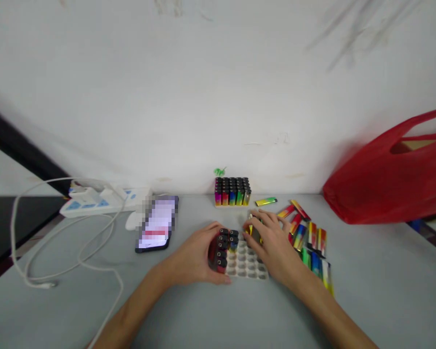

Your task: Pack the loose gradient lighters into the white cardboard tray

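In the head view, a white tray (247, 272) with rows of round-edged slots lies on the table between my hands. Several black-topped lighters (222, 246) stand upright in its left column and at the back of the second one. My left hand (196, 252) curves around the tray's left side, thumb at the front corner and fingers behind the lighters. Over the tray's back right part, my right hand (272, 237) pinches a shiny yellow lighter (253, 231), partly covered by the fingers. Many slots in the middle show nothing in them.
A full block of lighters (233, 192) stands by the wall. Loose colourful lighters (308, 242) lie right of my right hand, and a yellow-green lighter (266, 201) behind it. A phone (158, 224), power strip (101, 201), white cable (112, 269) and red bag (392, 174) flank the area.
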Tool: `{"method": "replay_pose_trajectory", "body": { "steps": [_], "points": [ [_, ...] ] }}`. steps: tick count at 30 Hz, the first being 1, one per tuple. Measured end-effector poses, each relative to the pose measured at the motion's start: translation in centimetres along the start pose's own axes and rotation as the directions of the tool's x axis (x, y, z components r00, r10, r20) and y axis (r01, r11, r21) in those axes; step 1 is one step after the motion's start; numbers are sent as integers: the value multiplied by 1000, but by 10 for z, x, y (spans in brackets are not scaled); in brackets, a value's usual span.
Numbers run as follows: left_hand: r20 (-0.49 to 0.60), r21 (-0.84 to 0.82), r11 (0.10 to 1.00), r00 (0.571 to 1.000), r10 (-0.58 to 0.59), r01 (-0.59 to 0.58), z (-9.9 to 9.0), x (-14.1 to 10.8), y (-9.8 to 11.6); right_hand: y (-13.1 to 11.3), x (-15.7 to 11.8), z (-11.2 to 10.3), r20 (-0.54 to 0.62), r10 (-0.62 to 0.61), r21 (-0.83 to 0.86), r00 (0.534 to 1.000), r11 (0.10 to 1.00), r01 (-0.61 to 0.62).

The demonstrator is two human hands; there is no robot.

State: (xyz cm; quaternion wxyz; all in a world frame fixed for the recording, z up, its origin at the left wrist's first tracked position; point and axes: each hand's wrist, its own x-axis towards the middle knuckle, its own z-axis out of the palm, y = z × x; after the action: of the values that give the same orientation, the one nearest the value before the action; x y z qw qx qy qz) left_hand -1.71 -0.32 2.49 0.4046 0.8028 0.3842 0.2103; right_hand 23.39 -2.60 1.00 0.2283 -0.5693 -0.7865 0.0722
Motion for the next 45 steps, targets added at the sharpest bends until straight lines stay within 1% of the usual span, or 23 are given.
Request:
{"method": "replay_pose_trajectory", "body": {
  "steps": [3,6,9,14,16,19,22,24,26,28,29,32,34,36,38,40,42,45],
  "points": [
    [-3,2,1000,1000,4,-4,0,0,0,1,0,1,-33,24,22,999,999,-23],
    [-8,3,1000,1000,9,-9,0,0,0,3,1,1,-30,78,91,997,993,-75],
    [-7,3,1000,1000,14,-14,0,-1,-1,4,4,-2,-50,105,202,993,975,-93],
    [-16,19,1000,1000,22,-21,-1,-1,0,-3,5,-5,-107,109,433,988,900,-52],
    [-16,34,999,1000,11,-11,-1,-1,0,-5,4,-5,-88,138,489,987,869,-77],
    [-5,65,998,1000,-6,6,0,0,-1,-5,3,-4,-19,167,541,986,831,-130],
    [1,84,996,1000,-6,5,0,1,-3,-6,3,-5,-15,173,602,985,788,-129],
    [-1,90,996,1000,2,-2,1,1,-4,-8,3,-8,-22,182,697,983,708,-116],
    [-9,97,995,1000,13,-12,1,1,-4,-13,3,-11,18,205,814,979,566,-133],
    [-15,101,995,1000,22,-21,2,1,-4,-18,3,-13,92,224,886,970,427,-182],
    [-17,100,995,1000,24,-23,2,1,-4,-20,3,-13,124,229,900,966,383,-206],
    [-25,96,995,999,32,-29,3,2,-3,-22,2,-11,183,241,917,953,308,-254],
    [-29,93,995,999,36,-33,3,2,-2,-21,3,-8,243,237,927,941,230,-297],
    [-24,87,996,999,30,-28,4,2,-3,-20,4,-7,315,205,934,927,103,-341],
    [-22,78,997,1000,21,-19,4,1,-2,-19,5,-8,368,147,929,918,-34,-367],
    [-27,68,998,999,18,-16,4,1,-2,-20,5,-9,395,98,915,914,-134,-381],
    [-34,60,998,999,21,-19,3,1,-1,-21,5,-10,405,91,905,910,-179,-385],
    [-31,54,998,999,23,-21,3,1,-1,-23,4,-7,424,121,897,898,-191,-398]
  ]
}}
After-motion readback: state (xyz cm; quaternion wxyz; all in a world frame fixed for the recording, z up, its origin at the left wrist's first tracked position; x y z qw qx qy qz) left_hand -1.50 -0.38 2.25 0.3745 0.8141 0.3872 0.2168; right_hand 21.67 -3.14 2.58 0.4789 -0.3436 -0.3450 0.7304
